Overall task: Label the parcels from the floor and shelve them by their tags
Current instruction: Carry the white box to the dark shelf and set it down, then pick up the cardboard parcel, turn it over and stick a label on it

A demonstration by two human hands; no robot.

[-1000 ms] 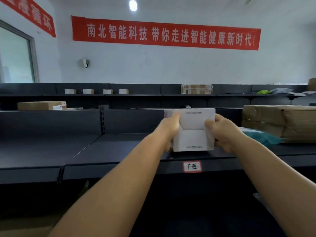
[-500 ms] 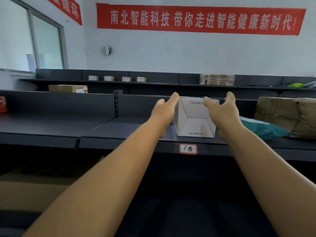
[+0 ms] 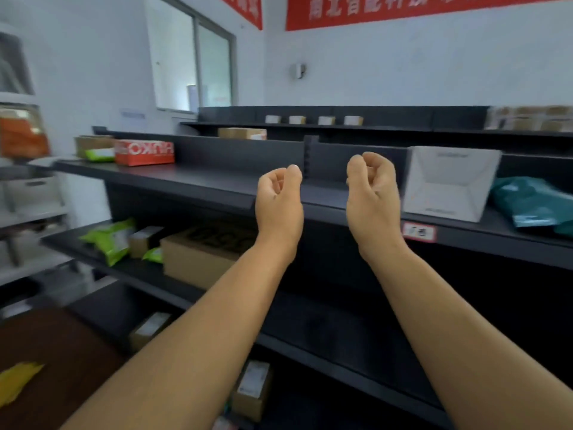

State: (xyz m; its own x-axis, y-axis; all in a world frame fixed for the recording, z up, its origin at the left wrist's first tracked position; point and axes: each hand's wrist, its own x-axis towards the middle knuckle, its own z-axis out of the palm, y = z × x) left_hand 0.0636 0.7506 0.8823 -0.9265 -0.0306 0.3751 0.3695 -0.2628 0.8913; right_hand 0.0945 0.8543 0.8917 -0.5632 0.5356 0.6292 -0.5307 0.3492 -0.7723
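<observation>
Both hands have come off the white box point(image 3: 449, 184) since a second ago, when they gripped its two sides; the view has also swung left, so the box now sits right of the hands rather than between them. Left hand point(image 3: 279, 203) and right hand point(image 3: 372, 197) are raised side by side in front of the shelf, apart from each other, fingers loosely curled inward, holding nothing. Neither touches the box.

White box rests on the upper dark shelf point(image 3: 217, 184), just right of the right hand, its flapped face toward the camera. A red-edged tag point(image 3: 419, 232) with handwriting is fixed to the shelf lip directly below the box; characters too blurred to read. A teal poly bag point(image 3: 527, 201) lies just beside the box on its right.

Far left of the same shelf: a red carton point(image 3: 144, 152) with white lettering, a green packet point(image 3: 99, 154) beside it.

Lower shelf: green mailers point(image 3: 111, 240), a large brown carton point(image 3: 198, 259) with dark print, small boxes between them. More small parcels on the shelves below, partly hidden by the left forearm.

Back rack: four small boxes point(image 3: 313, 120) in a row. Red banner point(image 3: 403, 7) on the wall, a window point(image 3: 192, 57) at left.
</observation>
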